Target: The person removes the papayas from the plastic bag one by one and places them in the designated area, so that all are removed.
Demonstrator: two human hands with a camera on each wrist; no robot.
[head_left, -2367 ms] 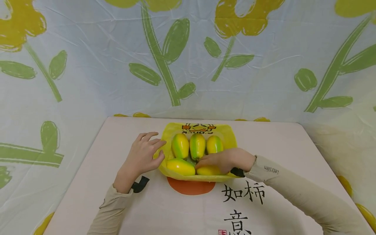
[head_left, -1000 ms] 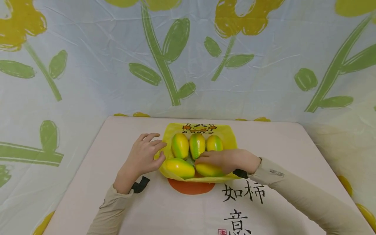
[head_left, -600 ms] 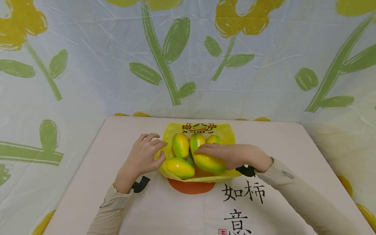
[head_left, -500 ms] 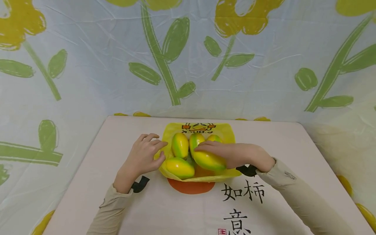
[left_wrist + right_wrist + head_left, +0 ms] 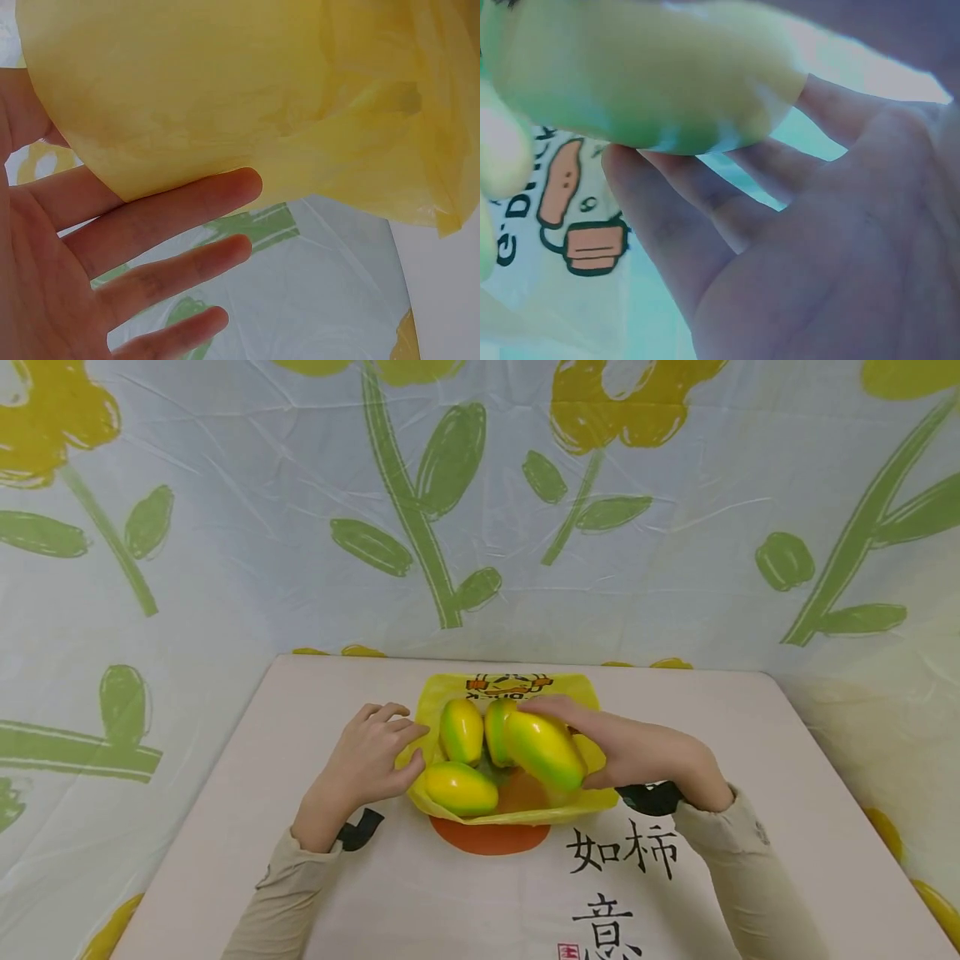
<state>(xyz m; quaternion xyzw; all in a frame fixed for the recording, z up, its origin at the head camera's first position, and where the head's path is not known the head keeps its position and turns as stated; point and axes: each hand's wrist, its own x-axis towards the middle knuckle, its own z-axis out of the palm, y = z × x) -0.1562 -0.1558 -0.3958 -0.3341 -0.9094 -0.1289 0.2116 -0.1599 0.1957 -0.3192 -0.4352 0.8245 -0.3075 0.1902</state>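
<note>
A thin, see-through yellow plastic holder (image 5: 585, 693) with a cartoon duck print lies on the table, its kind unclear. My right hand (image 5: 637, 743) grips a glossy yellow-green mango (image 5: 543, 747) above its right side, tilted, thumb and fingers on the fruit. Fingers (image 5: 682, 217) curve against that fruit in the right wrist view. Inside are a front mango (image 5: 461, 788), a back-left mango (image 5: 461, 731) and a middle mango (image 5: 498, 735), partly hidden; another at back right is out of sight. My left hand (image 5: 367, 756) is at the left rim, fingers spread and loosely bent, against the plastic.
The pale table cloth (image 5: 420, 902) bears black characters (image 5: 600, 927) and an orange disc (image 5: 487, 839), partly under the plastic. A flower-printed sheet (image 5: 300, 460) hangs behind and at the sides.
My right hand has lifted the front-right mango out of its place and tilted it up, wrist turning and moving right. My left hand has barely moved.
</note>
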